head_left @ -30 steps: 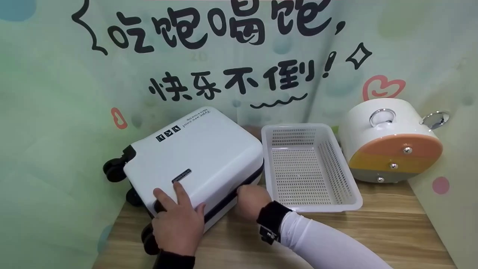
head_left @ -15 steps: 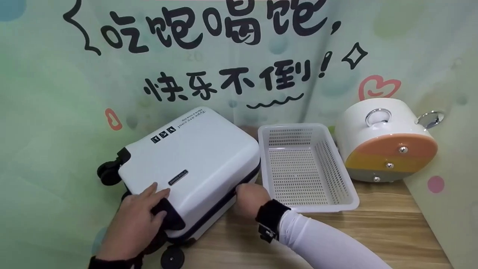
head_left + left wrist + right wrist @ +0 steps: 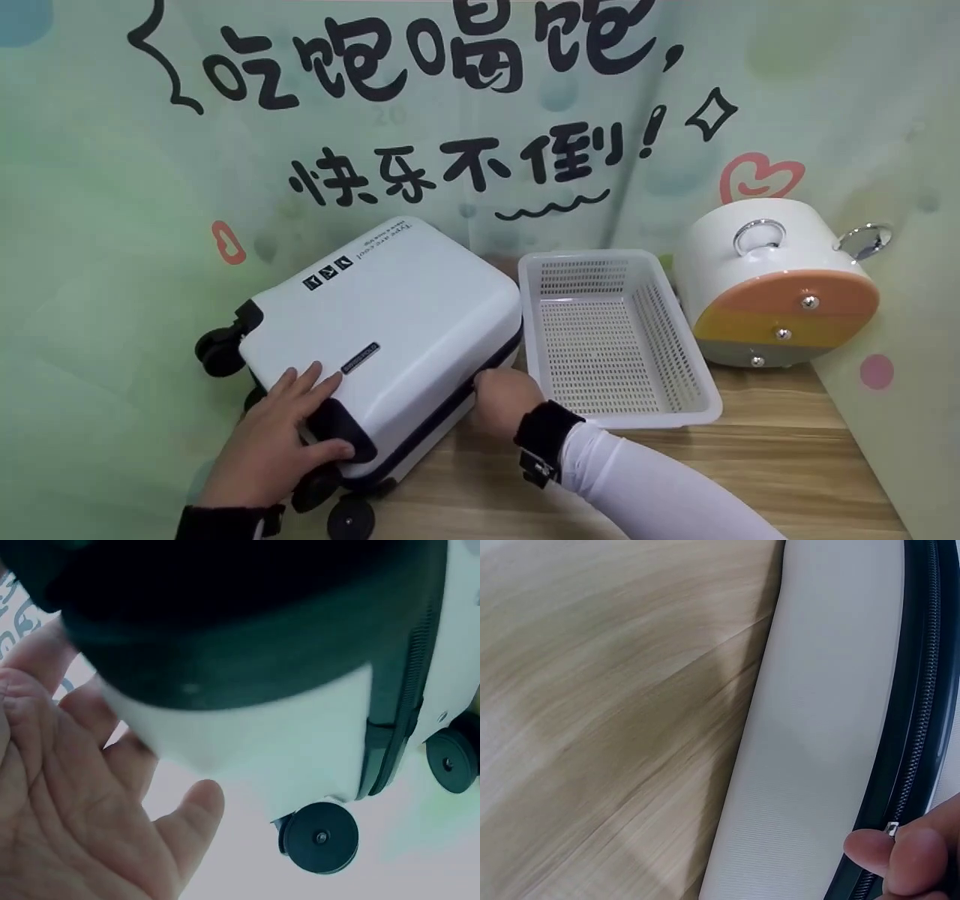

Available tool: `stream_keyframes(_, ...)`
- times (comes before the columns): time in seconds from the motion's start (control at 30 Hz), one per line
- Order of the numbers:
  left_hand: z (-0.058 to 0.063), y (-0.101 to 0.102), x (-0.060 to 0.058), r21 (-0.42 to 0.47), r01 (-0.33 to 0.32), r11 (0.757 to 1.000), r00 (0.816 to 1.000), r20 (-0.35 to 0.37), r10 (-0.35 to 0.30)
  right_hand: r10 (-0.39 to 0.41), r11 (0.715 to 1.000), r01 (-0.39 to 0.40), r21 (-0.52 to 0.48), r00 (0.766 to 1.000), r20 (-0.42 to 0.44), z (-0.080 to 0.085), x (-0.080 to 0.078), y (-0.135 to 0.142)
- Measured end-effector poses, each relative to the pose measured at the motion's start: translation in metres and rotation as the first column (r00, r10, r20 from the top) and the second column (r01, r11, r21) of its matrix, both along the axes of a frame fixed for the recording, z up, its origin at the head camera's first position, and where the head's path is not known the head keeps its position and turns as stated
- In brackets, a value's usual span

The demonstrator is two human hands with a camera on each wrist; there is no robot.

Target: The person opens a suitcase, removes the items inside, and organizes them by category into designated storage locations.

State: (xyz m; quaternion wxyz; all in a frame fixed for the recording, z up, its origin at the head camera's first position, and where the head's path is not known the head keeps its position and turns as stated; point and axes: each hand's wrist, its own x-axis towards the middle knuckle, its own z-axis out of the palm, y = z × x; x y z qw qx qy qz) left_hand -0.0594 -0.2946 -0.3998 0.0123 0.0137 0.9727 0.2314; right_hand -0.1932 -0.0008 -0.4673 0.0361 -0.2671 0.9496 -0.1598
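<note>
The suitcase (image 3: 394, 330) is white, its zip (image 3: 924, 690) black, the tabletop (image 3: 772, 427) streaked tan.

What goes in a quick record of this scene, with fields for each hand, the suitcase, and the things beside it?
Left hand: on the suitcase near its wheels
Right hand: pinching the zipper pull
Suitcase: white, lying flat on the table
Basket: white, perforated, right of the suitcase
Box: right of the basket, front orange, yellow and grey, three knobs

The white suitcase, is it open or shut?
The suitcase looks shut: no gap shows along the visible zipper, whose pull the right hand pinches. Its far sides are hidden, so I can't tell there.
</note>
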Motion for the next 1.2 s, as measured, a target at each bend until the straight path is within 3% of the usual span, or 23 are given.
stream_keyframes(0.3, -0.007, 0.027, 0.002, -0.137, -0.023, 0.99, 0.994, -0.109, 0.008, 0.033, 0.999, -0.031, 0.02, 0.998, -0.056, -0.002, 0.0, 0.002)
stream_keyframes(0.6, -0.01, 0.052, 0.001, -0.199, -0.098, 0.975, 0.992, -0.098, 0.08, 0.045, 0.998, -0.043, 0.048, 0.998, -0.05, -0.003, 0.001, 0.003)
stream_keyframes(0.9, -0.015, 0.082, -0.002, -0.247, -0.175, 0.953, 0.978, -0.158, 0.139, 0.035, 0.999, -0.034, 0.042, 0.999, -0.023, -0.003, 0.002, 0.003)
stream_keyframes(1.03, -0.011, 0.079, -0.002, -0.204, -0.142, 0.969, 0.984, -0.14, 0.114, 0.048, 0.998, -0.047, 0.043, 0.999, -0.014, -0.001, 0.002, 0.004)
stream_keyframes(1.2, -0.005, 0.048, -0.008, -0.079, -0.029, 0.996, 0.994, -0.103, 0.02, 0.052, 0.998, -0.051, 0.04, 0.999, -0.005, 0.0, 0.002, 0.005)
